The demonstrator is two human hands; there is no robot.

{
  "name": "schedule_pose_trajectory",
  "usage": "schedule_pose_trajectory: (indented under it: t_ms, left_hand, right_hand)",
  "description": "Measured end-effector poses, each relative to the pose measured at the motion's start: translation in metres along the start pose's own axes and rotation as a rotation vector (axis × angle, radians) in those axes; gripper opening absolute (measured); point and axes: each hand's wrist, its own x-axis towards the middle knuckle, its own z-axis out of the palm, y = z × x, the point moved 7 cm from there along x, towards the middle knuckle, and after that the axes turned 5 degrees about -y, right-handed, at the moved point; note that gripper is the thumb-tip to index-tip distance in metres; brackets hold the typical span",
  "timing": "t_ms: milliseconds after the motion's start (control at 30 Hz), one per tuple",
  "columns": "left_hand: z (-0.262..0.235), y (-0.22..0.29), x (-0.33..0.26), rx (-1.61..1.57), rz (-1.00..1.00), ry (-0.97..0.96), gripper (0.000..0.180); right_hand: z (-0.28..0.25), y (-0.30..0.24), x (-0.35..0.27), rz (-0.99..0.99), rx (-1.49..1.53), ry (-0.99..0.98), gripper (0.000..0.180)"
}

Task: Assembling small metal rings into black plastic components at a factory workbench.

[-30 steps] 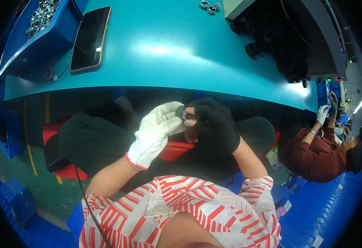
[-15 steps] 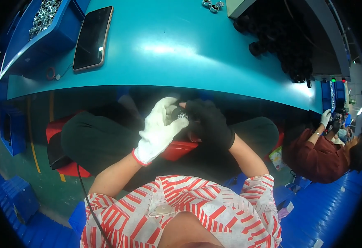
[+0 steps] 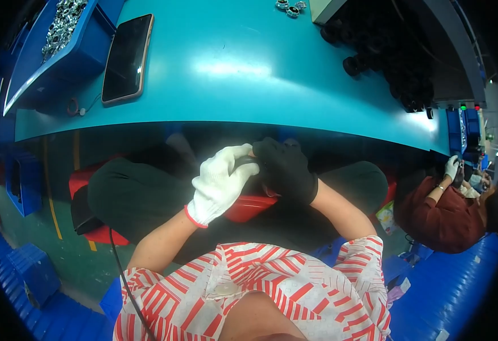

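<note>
My left hand point(image 3: 218, 184), in a white knitted glove with a red cuff, meets my right hand point(image 3: 287, 173), in a black glove with a bare fingertip showing. They come together over my lap, just below the table's front edge. Between the left thumb and fingers sits a small dark part point(image 3: 244, 161), largely hidden by the gloves; earlier it showed as black and round with silvery metal. Both hands are closed around it. Dark glove against dark part makes its outline hard to read.
On the turquoise table point(image 3: 203, 96) lie a phone point(image 3: 127, 58), several silvery parts point(image 3: 293, 11) and a heap of black rings point(image 3: 374, 62). A blue bin point(image 3: 84, 62) of metal pieces stands at left. A co-worker point(image 3: 445, 219) sits at right; a cable point(image 3: 117, 261) hangs at my left.
My fingers have closed further over the small part, so its silvery metal no longer shows. The right hand has turned slightly around it. The whole view has shifted a little.
</note>
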Motion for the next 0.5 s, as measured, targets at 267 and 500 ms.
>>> schedule_pose_trajectory:
  t_ms: [267, 500]
  left_hand:
    - [-0.002, -0.004, 0.009, -0.107, -0.070, -0.033, 0.026]
    - [-0.001, -0.023, 0.012, -0.262, -0.321, -0.038, 0.027]
  right_hand:
    - [0.005, 0.024, 0.000, 0.285, 0.538, -0.064, 0.030]
    - [-0.001, 0.009, 0.000, 0.070, 0.102, 0.045, 0.031]
